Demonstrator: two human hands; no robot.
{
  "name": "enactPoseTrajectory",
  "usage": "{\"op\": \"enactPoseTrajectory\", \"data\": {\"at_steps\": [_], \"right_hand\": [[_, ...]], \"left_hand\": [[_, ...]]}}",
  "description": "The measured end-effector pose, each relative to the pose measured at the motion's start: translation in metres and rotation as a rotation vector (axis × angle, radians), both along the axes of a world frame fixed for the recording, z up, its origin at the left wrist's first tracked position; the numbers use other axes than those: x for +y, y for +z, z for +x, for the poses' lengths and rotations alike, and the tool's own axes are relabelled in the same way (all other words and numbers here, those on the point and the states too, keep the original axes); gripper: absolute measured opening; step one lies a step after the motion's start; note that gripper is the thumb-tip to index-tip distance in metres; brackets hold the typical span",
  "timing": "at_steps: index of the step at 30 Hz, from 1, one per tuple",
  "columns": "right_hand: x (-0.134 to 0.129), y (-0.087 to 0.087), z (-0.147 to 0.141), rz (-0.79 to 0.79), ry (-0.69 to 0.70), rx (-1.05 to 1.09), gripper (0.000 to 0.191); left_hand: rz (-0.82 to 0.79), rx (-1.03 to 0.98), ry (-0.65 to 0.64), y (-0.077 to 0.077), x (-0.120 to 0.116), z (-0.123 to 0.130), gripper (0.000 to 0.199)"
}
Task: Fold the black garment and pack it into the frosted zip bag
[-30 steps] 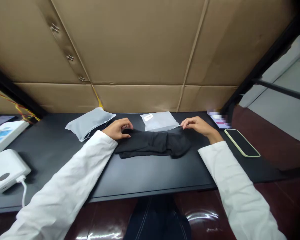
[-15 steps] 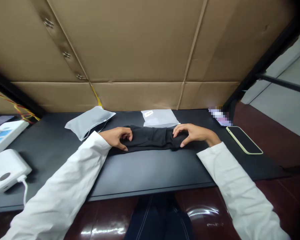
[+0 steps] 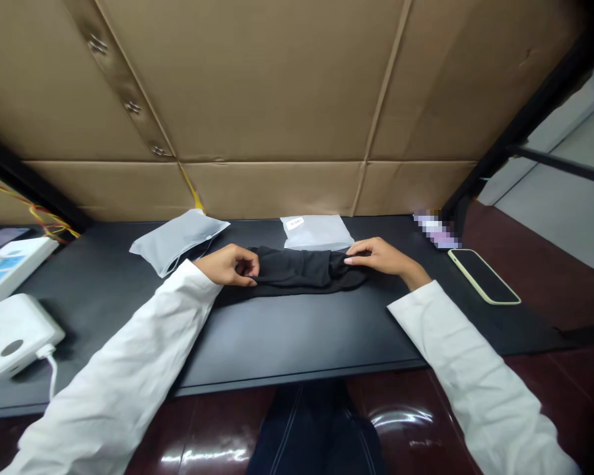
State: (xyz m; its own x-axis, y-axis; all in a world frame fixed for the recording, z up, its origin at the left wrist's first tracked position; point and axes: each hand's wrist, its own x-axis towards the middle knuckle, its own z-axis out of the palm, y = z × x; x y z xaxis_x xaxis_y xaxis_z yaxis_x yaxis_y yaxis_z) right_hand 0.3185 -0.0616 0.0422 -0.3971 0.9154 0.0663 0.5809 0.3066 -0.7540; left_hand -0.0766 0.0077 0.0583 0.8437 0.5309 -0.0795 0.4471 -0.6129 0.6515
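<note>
Head cam, looking down at a black surface: long black knit cloth, maybe a folded garment, lies flat across the middle, between both hands. L hand is at the cloth's left end, L fingers curled in and grasping it; the folds under them are hidden, and that end is hard to make out, black on black. R hand is at the right end, R fingers laid across the top; can't tell if they're gripping. Clear plastic bag w/ white label sits just behind the cloth, lower edge partly cut off by it. Grey pouch is further left. Blurred, pixelated item is unreadable, near a phone.
</note>
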Motion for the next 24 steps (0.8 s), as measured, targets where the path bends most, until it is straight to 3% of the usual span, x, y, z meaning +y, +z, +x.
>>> {"op": "enactPoseTrajectory", "data": {"at_steps": [3, 6, 10, 14, 16, 20, 22, 24], "right_hand": [[-0.001, 0.001, -0.001, 0.013, -0.033, 0.029, 0.035], [-0.002, 0.002, -0.001, -0.069, 0.081, -0.004, 0.038], [-0.002, 0.003, 0.001, -0.126, 0.185, -0.064, 0.042], [-0.001, 0.003, 0.002, -0.145, 0.223, -0.03, 0.033], [-0.002, 0.006, 0.001, -0.205, 0.268, -0.02, 0.031], [-0.01, 0.013, 0.0, -0.386, 0.332, 0.09, 0.03], [-0.012, 0.013, -0.001, -0.423, 0.263, 0.185, 0.03], [-0.011, 0.009, -0.002, -0.425, 0.133, 0.278, 0.029]], "left_hand": [[0.011, -0.096, 0.022, 0.006, -0.004, 0.0, 0.025], [-0.02, -0.132, 0.007, 0.008, -0.009, 0.003, 0.025], [-0.051, 0.02, -0.141, -0.001, -0.015, 0.013, 0.016], [0.009, 0.111, -0.166, -0.006, -0.023, 0.021, 0.012], [-0.113, 0.116, -0.22, 0.0, -0.028, 0.022, 0.014], [-0.538, 0.028, -0.419, 0.019, -0.036, 0.012, 0.024], [-0.637, -0.148, -0.323, 0.025, -0.034, 0.004, 0.03], [-0.635, -0.374, -0.045, 0.023, -0.026, -0.003, 0.035]]}}
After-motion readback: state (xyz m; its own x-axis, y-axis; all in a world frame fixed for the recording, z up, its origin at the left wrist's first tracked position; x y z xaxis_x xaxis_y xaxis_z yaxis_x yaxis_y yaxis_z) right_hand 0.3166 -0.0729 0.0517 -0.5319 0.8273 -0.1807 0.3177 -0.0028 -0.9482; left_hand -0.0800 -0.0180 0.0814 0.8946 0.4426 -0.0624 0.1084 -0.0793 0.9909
